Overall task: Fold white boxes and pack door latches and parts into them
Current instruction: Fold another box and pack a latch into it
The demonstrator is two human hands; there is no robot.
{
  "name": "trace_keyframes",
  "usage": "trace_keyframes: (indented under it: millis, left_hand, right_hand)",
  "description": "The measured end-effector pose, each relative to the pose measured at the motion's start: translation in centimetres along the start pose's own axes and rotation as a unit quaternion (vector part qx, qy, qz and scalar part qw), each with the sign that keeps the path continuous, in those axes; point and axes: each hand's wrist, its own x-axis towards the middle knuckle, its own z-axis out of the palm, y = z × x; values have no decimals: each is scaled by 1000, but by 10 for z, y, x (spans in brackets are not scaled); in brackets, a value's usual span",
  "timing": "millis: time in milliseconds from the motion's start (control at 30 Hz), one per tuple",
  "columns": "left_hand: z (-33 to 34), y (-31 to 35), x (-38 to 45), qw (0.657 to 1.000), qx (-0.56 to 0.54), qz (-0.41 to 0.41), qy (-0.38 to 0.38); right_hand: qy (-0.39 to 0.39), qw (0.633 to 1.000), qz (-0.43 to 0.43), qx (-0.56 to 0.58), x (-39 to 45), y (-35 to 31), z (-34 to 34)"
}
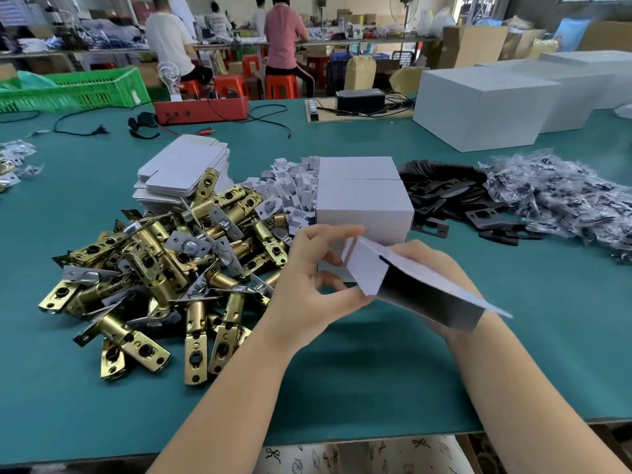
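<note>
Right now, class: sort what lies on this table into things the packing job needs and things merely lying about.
Needed:
- half-folded white box, held by left hand and right hand
- flat box blanks
- brass door latches
- black plates
- bagged parts

Lying about:
- green crate
- red box
- black cable

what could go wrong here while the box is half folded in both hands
1. The white box is held in the air by the left hand and right hand; its open flap sticks out and could crease.
2. The pile of door latches lies right beside the left hand, so a stray move might knock some about.
</note>
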Motion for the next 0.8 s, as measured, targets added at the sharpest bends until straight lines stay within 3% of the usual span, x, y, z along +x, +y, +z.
trace_keyframes:
  millis: [100, 200, 300, 433, 533, 633, 800]
  left_hand:
    - [-1, -2, -2, 993, 103, 48, 37]
    - [0, 0, -1, 998, 42, -3, 43]
    - [-1, 0, 1, 997, 36, -34, 53]
    - [0, -5, 1, 995, 75, -71, 11]
    - [3, -3, 0, 995, 58, -80, -3]
    - [1, 2, 3, 996, 0, -82, 30]
    - [3, 11, 0, 995, -15, -65, 76]
  right_hand:
    - [-45, 992, -6, -118, 3, 7, -3]
    - [44, 948, -90, -302, 16, 18, -1]
    - [114, 942, -267, -168, 9, 18, 3]
    - [53, 898, -412, -146, 1, 17, 1]
    - [42, 890, -415, -181, 1, 20, 2]
    - [20, 868, -432, -245, -1, 25, 3]
    - [0, 878, -399, -266, -2, 27, 4]
